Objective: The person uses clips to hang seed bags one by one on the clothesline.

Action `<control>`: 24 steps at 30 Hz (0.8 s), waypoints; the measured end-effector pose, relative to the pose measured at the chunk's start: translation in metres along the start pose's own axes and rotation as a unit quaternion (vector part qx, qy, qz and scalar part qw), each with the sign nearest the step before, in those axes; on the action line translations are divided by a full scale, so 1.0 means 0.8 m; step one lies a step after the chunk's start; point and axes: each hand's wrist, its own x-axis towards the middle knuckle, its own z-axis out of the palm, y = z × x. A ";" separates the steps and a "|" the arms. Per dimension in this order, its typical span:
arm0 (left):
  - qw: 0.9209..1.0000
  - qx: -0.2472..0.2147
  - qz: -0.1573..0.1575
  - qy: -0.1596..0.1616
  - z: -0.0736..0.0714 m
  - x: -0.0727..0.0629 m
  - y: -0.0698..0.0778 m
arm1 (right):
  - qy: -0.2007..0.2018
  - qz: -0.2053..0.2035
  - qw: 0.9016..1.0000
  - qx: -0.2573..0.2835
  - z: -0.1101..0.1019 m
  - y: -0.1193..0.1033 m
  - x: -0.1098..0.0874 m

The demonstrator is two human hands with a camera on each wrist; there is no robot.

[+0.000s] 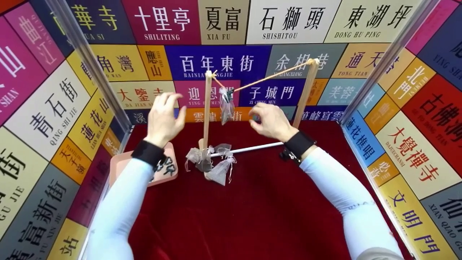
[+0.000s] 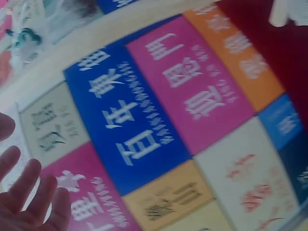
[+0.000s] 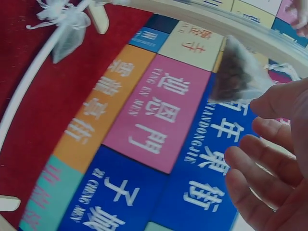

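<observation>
A small sheer drawstring bag [image 1: 226,106] with dark contents hangs from a yellow string [image 1: 270,76] strung between two wooden posts, near the left one [image 1: 207,108]. At its top sits a dark green clip [image 2: 24,37], visible in the left wrist view. My left hand [image 1: 163,117] is raised left of the left post, fingers spread and holding nothing. To the right of the hanging bag is my right hand [image 1: 270,121], its fingers loosely bent around nothing. In the right wrist view the bag [image 3: 238,72] appears just beyond the thumb and fingertips.
Several more sheer bags [image 1: 220,171] lie around the left post's foot. A white rod [image 1: 252,148] runs low between the posts. A pink tray [image 1: 121,162] with dark clips [image 1: 168,167] stands at left, partly behind my forearm. Sign-covered walls surround the red cloth [image 1: 234,220].
</observation>
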 end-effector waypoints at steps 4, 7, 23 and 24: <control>0.999 0.016 -0.047 -0.021 0.006 -0.035 -0.029 | -0.010 0.019 1.000 0.009 0.009 0.009 -0.019; 0.995 0.029 -0.088 -0.035 0.015 -0.062 -0.052 | -0.012 0.032 0.999 0.013 0.014 0.016 -0.033; 0.937 0.071 -0.307 -0.152 0.068 -0.199 -0.152 | -0.065 0.102 0.992 -0.028 0.063 0.030 -0.088; 0.927 0.074 -0.325 -0.172 0.069 -0.207 -0.158 | -0.073 0.106 0.991 -0.036 0.066 0.029 -0.091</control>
